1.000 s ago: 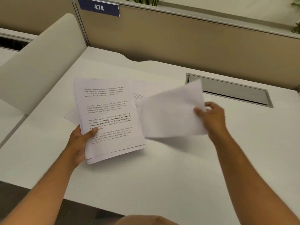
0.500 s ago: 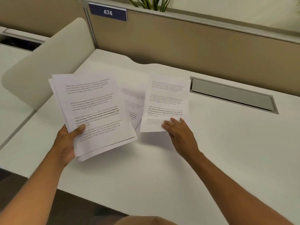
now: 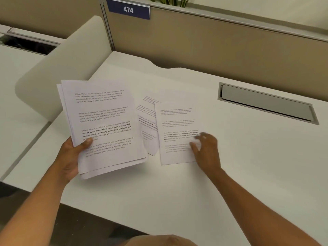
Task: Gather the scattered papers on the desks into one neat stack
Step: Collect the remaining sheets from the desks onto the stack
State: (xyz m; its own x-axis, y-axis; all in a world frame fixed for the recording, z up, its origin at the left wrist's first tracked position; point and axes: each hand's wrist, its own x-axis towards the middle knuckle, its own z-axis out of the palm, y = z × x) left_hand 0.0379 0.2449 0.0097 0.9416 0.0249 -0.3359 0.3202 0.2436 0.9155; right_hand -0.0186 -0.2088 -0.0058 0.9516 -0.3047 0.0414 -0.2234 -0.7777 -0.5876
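Note:
My left hand (image 3: 71, 157) grips a stack of printed papers (image 3: 104, 121) by its lower left corner and holds it tilted a little above the white desk (image 3: 248, 166). To its right a single printed sheet (image 3: 175, 125) lies flat on the desk. My right hand (image 3: 207, 148) is on that sheet's right edge, thumb and fingers bent onto the paper, blurred by motion. Another printed sheet (image 3: 147, 121) lies skewed between the two, partly under the single sheet and partly hidden behind the stack.
A grey cable hatch (image 3: 266, 103) is set into the desk at the back right. A beige partition (image 3: 213, 47) with a blue sign 474 (image 3: 128, 9) closes the back. A rounded divider (image 3: 62, 68) stands at the left, with a neighbouring desk (image 3: 16, 77) beyond.
My right hand brought the single sheet down from the air onto the desk, face up, then slid to its right edge. The stack in my left hand shifted slightly left.

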